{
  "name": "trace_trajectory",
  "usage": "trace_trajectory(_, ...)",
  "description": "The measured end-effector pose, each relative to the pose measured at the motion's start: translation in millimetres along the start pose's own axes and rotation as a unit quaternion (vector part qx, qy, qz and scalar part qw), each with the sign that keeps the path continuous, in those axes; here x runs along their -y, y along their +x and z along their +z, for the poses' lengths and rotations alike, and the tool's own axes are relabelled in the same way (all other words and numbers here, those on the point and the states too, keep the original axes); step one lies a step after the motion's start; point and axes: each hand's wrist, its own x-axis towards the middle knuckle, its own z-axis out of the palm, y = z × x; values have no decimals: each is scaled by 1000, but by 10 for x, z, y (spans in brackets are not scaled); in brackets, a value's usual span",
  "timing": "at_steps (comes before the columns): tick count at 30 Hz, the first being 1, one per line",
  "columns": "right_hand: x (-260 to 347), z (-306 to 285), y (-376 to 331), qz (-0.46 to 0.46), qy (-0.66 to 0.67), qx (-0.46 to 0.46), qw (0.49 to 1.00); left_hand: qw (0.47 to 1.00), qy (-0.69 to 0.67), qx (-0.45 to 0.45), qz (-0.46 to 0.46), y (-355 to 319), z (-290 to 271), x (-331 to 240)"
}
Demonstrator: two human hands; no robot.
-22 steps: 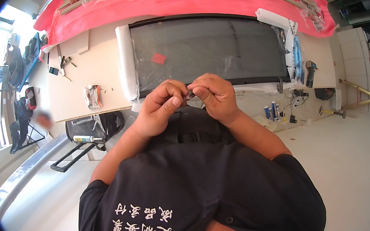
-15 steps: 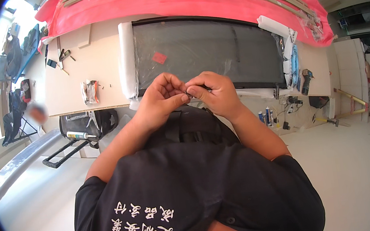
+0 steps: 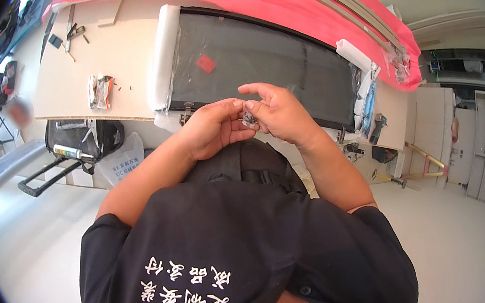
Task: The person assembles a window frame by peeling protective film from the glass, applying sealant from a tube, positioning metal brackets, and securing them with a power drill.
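My left hand [image 3: 210, 130] and my right hand [image 3: 277, 111] meet in front of my chest, fingertips pinched together on a small grey-clear packet [image 3: 248, 119]. What is inside the packet is too small to tell. Just beyond the hands lies a large dark framed panel [image 3: 255, 66] wrapped in clear film, flat on a light wooden worktable [image 3: 98, 54]. A small red sticker [image 3: 206, 64] sits on the panel.
White foam padding [image 3: 164, 54] lines the panel's left edge. A small plastic bag [image 3: 101, 91] and loose tools [image 3: 69, 33] lie on the table. A red sheet [image 3: 297, 7] covers the far side. A black tool bag [image 3: 77, 140] sits under the table; hand tools [image 3: 404, 178] lie on the floor at right.
Both hands stay pinched together on the small packet. The view has swung, so the table and panel now appear tilted and the hands sit further right.
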Motion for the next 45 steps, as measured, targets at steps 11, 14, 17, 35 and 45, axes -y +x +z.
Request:
trace_trajectory(11,102,100,-9,27,79,38,996,999,22,-16,25,-88,-62,-29)
trace_trajectory(14,54,152,-36,-5,125,-6,992,998,-4,-34,53,-63,-126,4)
trace_trajectory(17,-165,130,-102,-36,35,-22,998,990,-27,-101,90,-38,-137,4)
trace_trajectory(35,-250,164,-74,-106,-145,-87,980,993,-1,-98,62,65,-113,-47)
trace_trajectory(45,-328,50,29,-69,-73,-43,994,995,-50,-73,48,75,-176,-150)
